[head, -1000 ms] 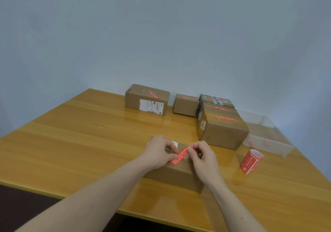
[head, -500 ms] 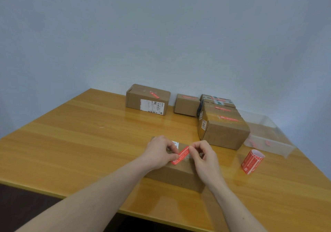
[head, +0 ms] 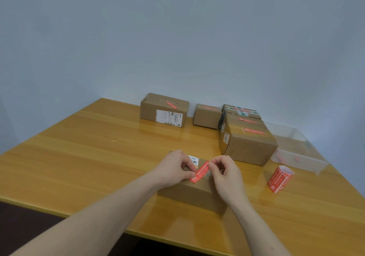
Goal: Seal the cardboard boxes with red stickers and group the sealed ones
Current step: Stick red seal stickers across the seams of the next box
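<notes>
A small cardboard box (head: 194,195) lies near the front edge of the wooden table (head: 98,157), with a white label on top. A red sticker (head: 199,172) stretches diagonally just over the box top. My left hand (head: 174,168) pinches its lower left end and my right hand (head: 227,171) pinches its upper right end. Several boxes with red stickers stand at the back: one with a shipping label (head: 164,110), a small one (head: 207,116), and a large one (head: 247,144) in front of another box (head: 240,111).
A roll of red stickers (head: 279,178) stands on the table to the right of my hands. A clear plastic tray (head: 298,155) with red scraps sits at the far right edge. A blue-grey wall closes the back.
Both hands hold the sticker over the box as before. The view has shifted slightly; the sticker's position barely differs.
</notes>
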